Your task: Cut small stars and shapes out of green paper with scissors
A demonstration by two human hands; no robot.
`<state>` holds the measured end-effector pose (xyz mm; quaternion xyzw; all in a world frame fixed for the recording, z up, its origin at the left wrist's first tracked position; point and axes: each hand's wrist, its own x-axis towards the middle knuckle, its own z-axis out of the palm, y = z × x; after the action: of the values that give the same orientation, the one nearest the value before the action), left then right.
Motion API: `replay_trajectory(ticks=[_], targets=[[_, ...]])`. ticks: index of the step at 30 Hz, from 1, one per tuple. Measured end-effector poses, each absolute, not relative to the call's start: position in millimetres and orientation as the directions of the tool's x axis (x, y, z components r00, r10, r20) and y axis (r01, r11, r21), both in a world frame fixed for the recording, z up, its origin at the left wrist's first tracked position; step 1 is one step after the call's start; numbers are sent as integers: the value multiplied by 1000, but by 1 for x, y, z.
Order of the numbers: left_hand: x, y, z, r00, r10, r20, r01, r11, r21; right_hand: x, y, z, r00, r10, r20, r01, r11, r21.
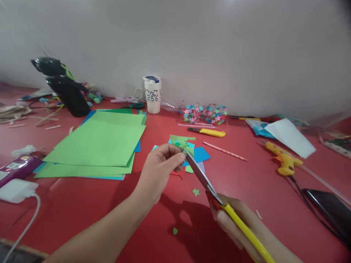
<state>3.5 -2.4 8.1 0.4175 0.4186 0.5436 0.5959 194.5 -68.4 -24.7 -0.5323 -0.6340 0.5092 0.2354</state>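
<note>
My left hand (157, 170) is closed in a pinch over the middle of the table, with a small piece of green paper (184, 149) at the fingertips, largely hidden by them. My right hand (233, 219) grips a pair of scissors (201, 173) with yellow and red handles. Their blades point up and left, the tips touching or very near the pinched paper. Behind the fingers lie green and blue paper scraps (201, 154). A small green paper star (195, 191) and a tiny green scrap (175, 231) rest on the red table closer to me.
Stacked green sheets (101, 138) lie left, near a black bottle (67, 87) and a white cup (153, 95). Star garland (203, 114), a yellow cutter (210, 132) and a patterned pencil (225, 151) lie behind. A yellow glue gun (283, 157) and black phone-like slab (329, 208) lie right.
</note>
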Motion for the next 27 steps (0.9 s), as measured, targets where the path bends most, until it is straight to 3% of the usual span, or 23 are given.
replay_trajectory(ticks=[19, 27], targets=[[2, -2, 9, 96, 995, -6, -277, 33, 960, 189, -75, -20, -212, 940, -267, 405, -164, -899], [2, -3, 8, -68, 995, 69, -92, -75, 993, 190, -72, -20, -222, 950, -221, 460, -98, -882]])
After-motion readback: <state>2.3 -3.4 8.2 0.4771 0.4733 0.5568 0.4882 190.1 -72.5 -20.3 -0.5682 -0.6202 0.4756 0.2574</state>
